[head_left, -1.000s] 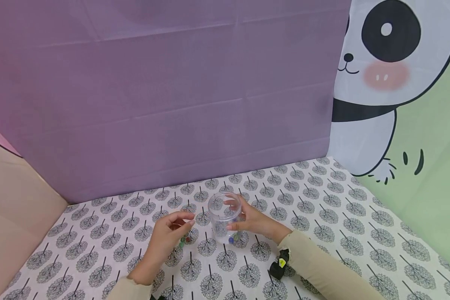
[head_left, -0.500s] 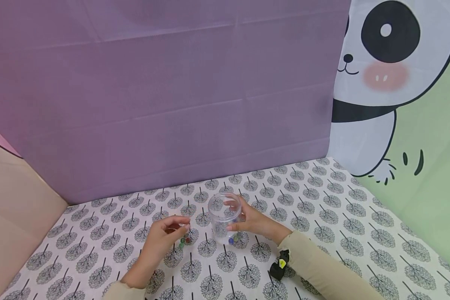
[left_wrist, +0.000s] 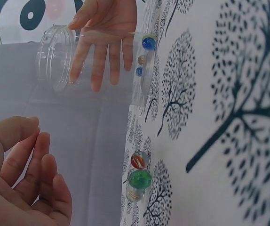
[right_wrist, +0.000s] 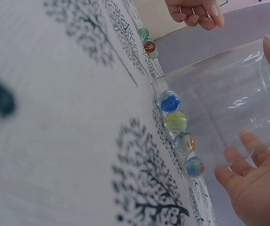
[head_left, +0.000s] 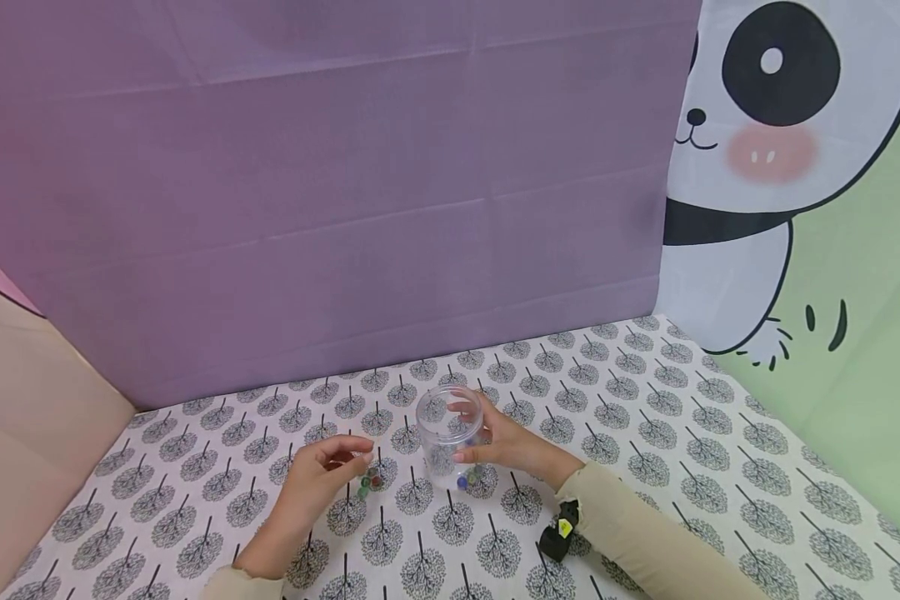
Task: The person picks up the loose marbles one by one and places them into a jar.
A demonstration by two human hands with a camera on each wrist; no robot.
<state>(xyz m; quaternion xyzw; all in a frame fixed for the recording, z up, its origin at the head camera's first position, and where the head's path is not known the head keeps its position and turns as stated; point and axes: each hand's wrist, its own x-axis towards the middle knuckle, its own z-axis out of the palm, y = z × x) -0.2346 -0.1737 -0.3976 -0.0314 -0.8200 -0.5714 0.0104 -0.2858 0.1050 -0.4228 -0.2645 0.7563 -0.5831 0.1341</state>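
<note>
My right hand (head_left: 506, 442) grips a clear plastic jar (head_left: 441, 457) from its right side, thumb in front and fingers behind. The jar stands upright and uncovered on the cloth. Several glass marbles lie on its bottom, among them a blue marble (right_wrist: 169, 100) and a yellow-streaked marble (right_wrist: 176, 122). To the left of the jar, my left hand (head_left: 311, 483) hovers with loosely curled fingers, thumb and index tips close together and nothing visible between them. Just below its fingertips, a green marble (left_wrist: 140, 179), a red-orange marble (left_wrist: 139, 160) and others sit clustered on the cloth.
A white tablecloth (head_left: 637, 475) printed with dark trees covers the table. Behind it hangs a purple curtain (head_left: 330, 208), and a panda-printed sheet (head_left: 832, 275) borders the right side. A black device (head_left: 558, 533) is strapped at the right wrist.
My left hand has drawn back a little to the left, away from the jar, uncovering more of the loose marbles. My right hand and the jar have stayed put.
</note>
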